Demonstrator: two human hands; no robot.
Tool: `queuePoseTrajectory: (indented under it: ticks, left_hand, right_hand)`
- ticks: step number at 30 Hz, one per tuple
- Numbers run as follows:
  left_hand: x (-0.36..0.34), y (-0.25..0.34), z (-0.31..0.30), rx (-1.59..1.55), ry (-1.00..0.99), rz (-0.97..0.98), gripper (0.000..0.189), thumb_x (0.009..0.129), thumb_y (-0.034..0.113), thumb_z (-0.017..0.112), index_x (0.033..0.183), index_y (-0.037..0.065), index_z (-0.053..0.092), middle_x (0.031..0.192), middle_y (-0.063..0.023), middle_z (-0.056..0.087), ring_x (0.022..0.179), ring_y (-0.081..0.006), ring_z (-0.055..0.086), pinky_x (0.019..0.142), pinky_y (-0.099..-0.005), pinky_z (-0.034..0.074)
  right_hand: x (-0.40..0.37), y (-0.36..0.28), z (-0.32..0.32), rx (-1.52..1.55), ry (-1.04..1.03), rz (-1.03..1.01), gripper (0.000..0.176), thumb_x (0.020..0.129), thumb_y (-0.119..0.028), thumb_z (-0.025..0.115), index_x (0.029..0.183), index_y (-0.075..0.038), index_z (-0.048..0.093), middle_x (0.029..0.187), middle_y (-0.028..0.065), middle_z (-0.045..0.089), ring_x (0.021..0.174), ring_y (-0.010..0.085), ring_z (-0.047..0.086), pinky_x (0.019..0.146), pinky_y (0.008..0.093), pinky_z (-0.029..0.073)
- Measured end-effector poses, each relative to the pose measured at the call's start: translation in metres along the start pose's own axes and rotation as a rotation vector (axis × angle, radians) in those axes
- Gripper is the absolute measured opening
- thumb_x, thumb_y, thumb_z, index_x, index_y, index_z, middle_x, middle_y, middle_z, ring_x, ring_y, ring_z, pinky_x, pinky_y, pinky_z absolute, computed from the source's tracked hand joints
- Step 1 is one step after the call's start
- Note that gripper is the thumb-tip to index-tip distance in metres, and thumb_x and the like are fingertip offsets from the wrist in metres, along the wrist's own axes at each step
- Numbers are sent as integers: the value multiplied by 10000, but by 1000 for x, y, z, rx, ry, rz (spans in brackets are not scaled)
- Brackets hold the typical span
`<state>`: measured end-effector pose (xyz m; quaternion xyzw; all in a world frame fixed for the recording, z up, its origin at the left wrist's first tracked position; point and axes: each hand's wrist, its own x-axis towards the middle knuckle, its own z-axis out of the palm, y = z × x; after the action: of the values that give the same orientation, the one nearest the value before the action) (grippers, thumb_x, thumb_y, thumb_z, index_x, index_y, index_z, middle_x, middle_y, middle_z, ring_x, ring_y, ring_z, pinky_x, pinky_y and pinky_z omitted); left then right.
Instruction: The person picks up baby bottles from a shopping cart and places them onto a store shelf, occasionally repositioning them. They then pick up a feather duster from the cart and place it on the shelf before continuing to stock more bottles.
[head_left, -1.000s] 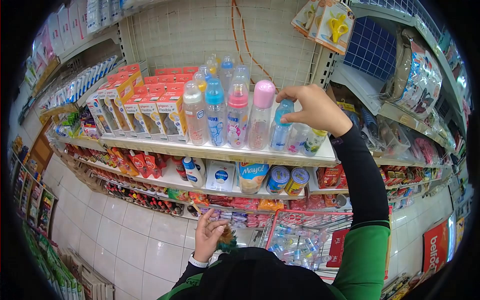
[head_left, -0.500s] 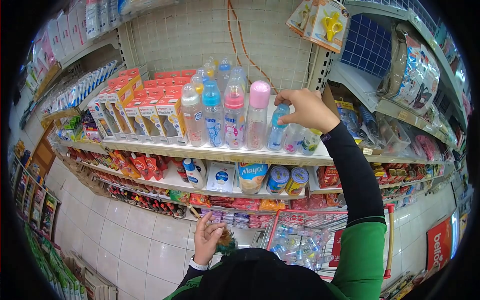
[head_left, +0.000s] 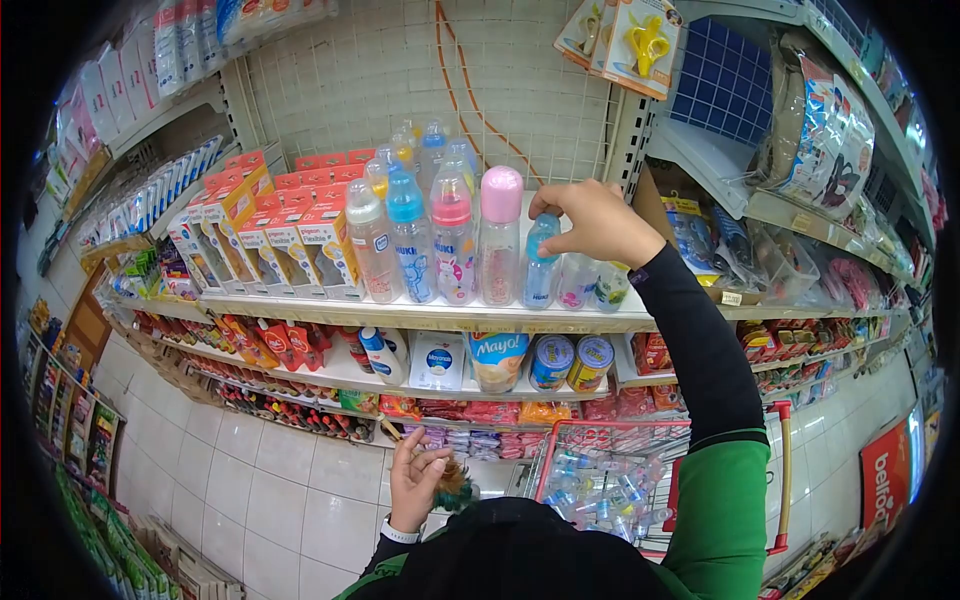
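Note:
My right hand [head_left: 592, 222] is closed around the blue top of a small baby bottle [head_left: 539, 280], which stands upright on the shelf's front edge. Left of it is a taller baby bottle with a pink cap [head_left: 500, 235], then a bottle with a pink collar [head_left: 454, 245] and one with a blue cap [head_left: 409, 235]. Two shorter bottles [head_left: 577, 283] stand under my right hand, partly covered by it. Low in front of me, my left hand [head_left: 415, 488] is wrapped round a feather duster [head_left: 456, 484]; its thin handle sticks out above the fingers, and brown-green feathers show below.
Red-and-white boxed bottles [head_left: 270, 235] line the shelf [head_left: 450, 314] to the left. Below sit mayonnaise pouches [head_left: 497, 360] and tins [head_left: 552, 362]. A red-rimmed shopping cart [head_left: 784, 480] holding many small bottles [head_left: 610, 490] stands at lower right. Packaged teethers [head_left: 640, 45] hang above.
The view has shifted slightly, so the shelf items appear a little further left. My right hand stays on the small blue-topped bottle; my left hand keeps the duster.

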<state>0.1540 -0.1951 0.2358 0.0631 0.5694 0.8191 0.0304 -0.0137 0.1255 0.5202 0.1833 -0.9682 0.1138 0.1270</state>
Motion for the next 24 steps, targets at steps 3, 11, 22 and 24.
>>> queuePoseTrajectory:
  ticks: [3, 11, 22, 24]
  left_hand:
    - [3, 0, 3, -4, 1, -23, 622, 902, -11, 639, 1447, -21, 339, 1284, -123, 439, 1122, -239, 625, 962, -338, 506]
    - [11, -3, 6, 12, -35, -24, 601, 908, -9, 630, 1439, -26, 349, 1285, -125, 437, 1119, -240, 629, 958, -333, 505]
    - [15, -2, 12, 12, -62, -41, 588, 910, -16, 619, 1436, -26, 354, 1276, -111, 449, 1121, -228, 626, 961, -323, 501]
    - [16, 0, 15, 30, -86, -45, 587, 909, -16, 620, 1434, -26, 357, 1276, -106, 450, 1124, -222, 623, 962, -321, 501]
  right_hand:
    - [0, 0, 0, -26, -5, 23, 470, 680, -309, 835, 1093, -148, 680, 1034, 73, 724, 1029, 291, 651, 924, 498, 371]
    - [-2, 13, -6, 121, 20, -93, 549, 710, -283, 835, 1178, -68, 644, 1125, 146, 702, 1084, 306, 652, 929, 415, 485]
    - [-36, 29, -28, 104, -68, 39, 489, 692, -127, 836, 1145, -58, 664, 949, 155, 713, 871, 266, 686, 813, 360, 536]
    - [-35, 33, -25, 133, -28, 24, 476, 676, -119, 829, 1125, -69, 679, 907, 165, 716, 867, 290, 696, 799, 363, 542]
